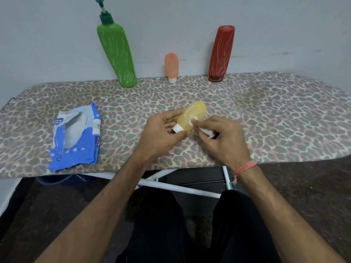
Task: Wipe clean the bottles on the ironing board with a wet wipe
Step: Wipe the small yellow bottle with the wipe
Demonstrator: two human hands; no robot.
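Note:
My left hand (161, 132) grips a small yellow bottle (193, 114) by its white cap end, holding it tilted above the ironing board (266, 114). My right hand (222, 137) pinches a white wet wipe (197, 125) and presses it against the bottle's lower side. Along the back edge stand a tall green pump bottle (115, 54), a small peach bottle (171, 66) on its white cap, and a dark red bottle (221, 54). All three carry pale scribble marks.
An opened blue and white wet wipe pack (76, 137) lies on the board's left part. The board has a leopard-print cover and white metal legs (180, 187). A pale wall rises just behind the bottles. My dark trousers and a dark floor are below.

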